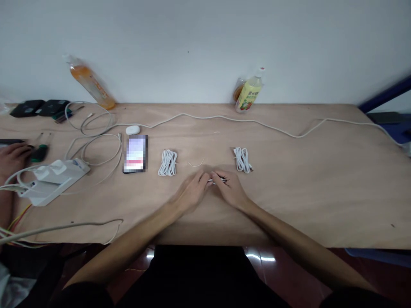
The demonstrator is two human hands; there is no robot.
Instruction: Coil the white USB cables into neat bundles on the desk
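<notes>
A bottle of orange liquid (pixel 91 83) and a yellow-labelled bottle (pixel 249 95) are standing by the wall (pixel 167 51). A phone (pixel 135 154) is lying just beside a small white case (pixel 132 130), while a white power strip (pixel 58 184) is sitting farther left, near a green-handled tool (pixel 40 153).

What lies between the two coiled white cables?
In the head view: a short, thin strand, with the left hand and right hand just nearer the person.

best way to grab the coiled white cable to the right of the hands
Probably by its middle, pinched across the two long sides from above. The cable bundle lies flat on the table, longer front to back than wide, with nothing resting on it. The right hand is nearest, so it seems the better one once free.
</notes>
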